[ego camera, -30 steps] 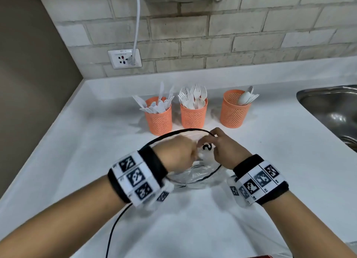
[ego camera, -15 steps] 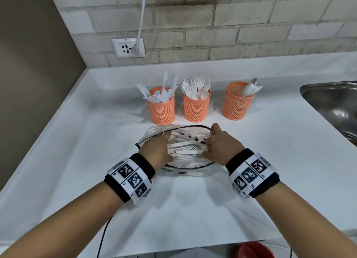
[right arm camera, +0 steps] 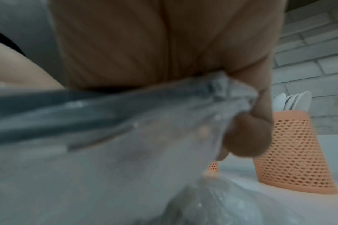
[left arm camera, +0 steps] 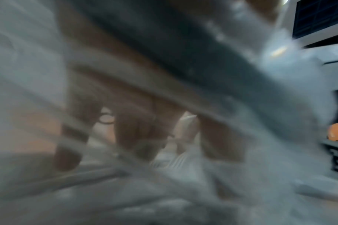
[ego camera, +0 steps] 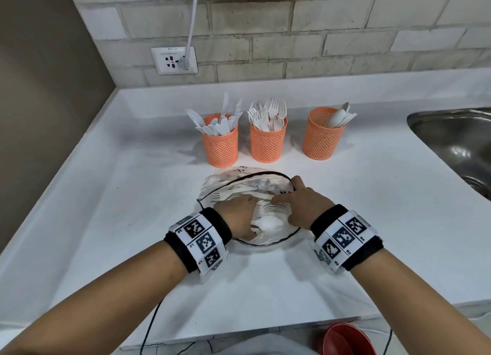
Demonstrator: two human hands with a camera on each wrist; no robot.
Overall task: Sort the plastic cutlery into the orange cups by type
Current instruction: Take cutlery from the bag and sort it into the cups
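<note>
steel sink (ego camera: 451, 142) at right; wall socket (ego camera: 174, 61) with white cable (ego camera: 192, 17); red bowl (ego camera: 345, 340) below.

**Orange, white and grey**

Three orange mesh cups (ego camera: 220, 148) (ego camera: 267, 142) (ego camera: 321, 139) hold white cutlery (ego camera: 268, 114) on a white counter (ego camera: 119, 208). The clear bag (ego camera: 220, 182) has a black rim. Both wristbands (ego camera: 198, 239) (ego camera: 345, 237) are black with white, black-patterned squares. The brick wall (ego camera: 318, 30) is grey.
</note>
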